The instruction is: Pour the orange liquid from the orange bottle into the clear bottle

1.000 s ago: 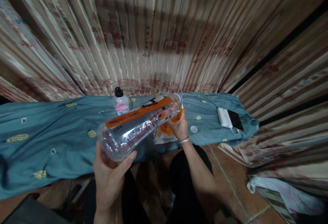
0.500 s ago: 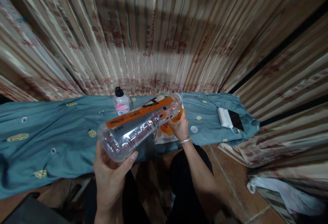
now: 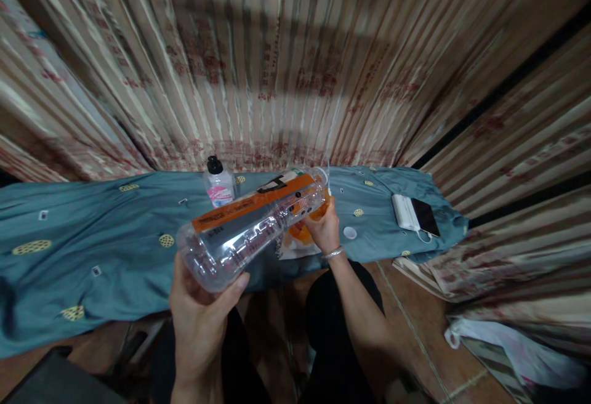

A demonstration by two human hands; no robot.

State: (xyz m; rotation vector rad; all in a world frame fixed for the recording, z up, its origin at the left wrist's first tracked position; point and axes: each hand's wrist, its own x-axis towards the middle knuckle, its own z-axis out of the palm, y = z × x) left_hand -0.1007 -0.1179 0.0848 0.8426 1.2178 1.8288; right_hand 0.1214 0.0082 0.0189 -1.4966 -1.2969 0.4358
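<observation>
A large clear plastic bottle [image 3: 240, 250] with an orange and grey label lies tilted across the view, its mouth up to the right. My left hand [image 3: 201, 315] is wrapped round its base. At the neck end my right hand [image 3: 327, 226] is closed round an orange see-through container [image 3: 323, 208], mostly hidden behind the bottle. A thin pale upright streak [image 3: 329, 173] shows beside the bottle's mouth; I cannot tell what it is. Under the bottle lies a pale packet [image 3: 295, 250] with orange on it. Right of my hand is a round whitish cap [image 3: 349, 233].
A teal cloth [image 3: 124, 262] with pineapple prints covers the long table. On it stand a clear bottle with a black cap and pink label [image 3: 220, 188] and a white power bank [image 3: 404, 212] cabled to a dark phone [image 3: 425, 217]. Patterned curtains [image 3: 258, 71] hang close behind.
</observation>
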